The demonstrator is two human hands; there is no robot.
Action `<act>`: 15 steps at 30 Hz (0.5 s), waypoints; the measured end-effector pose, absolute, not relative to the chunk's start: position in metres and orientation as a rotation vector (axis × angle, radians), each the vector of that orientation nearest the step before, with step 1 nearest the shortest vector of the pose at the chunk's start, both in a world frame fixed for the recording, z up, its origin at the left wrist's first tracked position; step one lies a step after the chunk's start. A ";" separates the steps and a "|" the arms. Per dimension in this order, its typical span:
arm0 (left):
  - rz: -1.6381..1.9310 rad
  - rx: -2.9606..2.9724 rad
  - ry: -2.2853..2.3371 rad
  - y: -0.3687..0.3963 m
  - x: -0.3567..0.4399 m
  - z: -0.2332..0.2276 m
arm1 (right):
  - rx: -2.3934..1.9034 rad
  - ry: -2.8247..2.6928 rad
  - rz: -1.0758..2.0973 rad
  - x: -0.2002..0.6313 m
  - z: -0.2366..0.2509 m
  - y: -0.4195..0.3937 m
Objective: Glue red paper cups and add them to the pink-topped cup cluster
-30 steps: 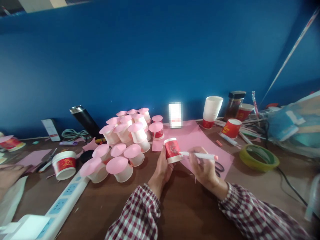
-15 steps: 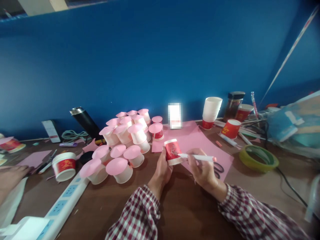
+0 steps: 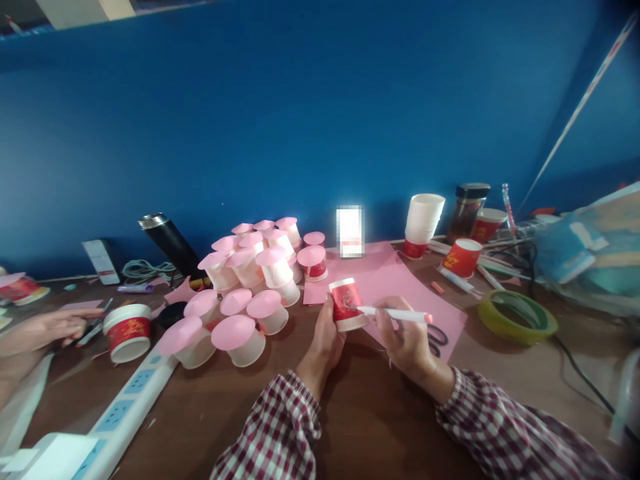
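Note:
My left hand (image 3: 327,337) is closed around the left side of a red and white paper cup (image 3: 346,300), which is held slightly tilted above the table. In my right hand (image 3: 407,340) is a white marker pen (image 3: 400,314) with an orange-red end, its tip at the right side of the cup's red band. Dark line marks show on that band. Behind the cup lies a sheet of pink paper (image 3: 373,267). The scissors (image 3: 438,337) rest on the paper, partly hidden by my right hand.
Left of my hands stand several upturned cups with pink paper cone tops (image 3: 239,332). A power strip (image 3: 125,400) runs along the left, near another person's hand (image 3: 45,330). Stacked cups (image 3: 423,223) and yellow tape (image 3: 518,317) are at the right.
The other person's hand at the far left has moved right and up, over the pink paper there. My hands, the cup and the marker pen have barely moved.

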State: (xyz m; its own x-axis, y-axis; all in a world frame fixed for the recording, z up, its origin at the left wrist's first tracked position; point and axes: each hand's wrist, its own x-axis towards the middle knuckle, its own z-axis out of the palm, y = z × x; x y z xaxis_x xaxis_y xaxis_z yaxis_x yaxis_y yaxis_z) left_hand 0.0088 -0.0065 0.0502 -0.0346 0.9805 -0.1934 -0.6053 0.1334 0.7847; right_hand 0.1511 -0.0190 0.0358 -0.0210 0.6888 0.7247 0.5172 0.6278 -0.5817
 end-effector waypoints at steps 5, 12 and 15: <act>1.379 0.578 0.802 -0.003 0.014 0.048 | -0.983 -1.665 0.187 0.151 0.039 -0.020; 1.359 0.699 0.829 -0.003 0.014 0.046 | -0.975 -1.671 0.186 0.151 0.038 -0.020; 1.366 0.726 0.862 -0.004 0.012 0.046 | -0.962 -1.666 0.191 0.151 0.036 -0.019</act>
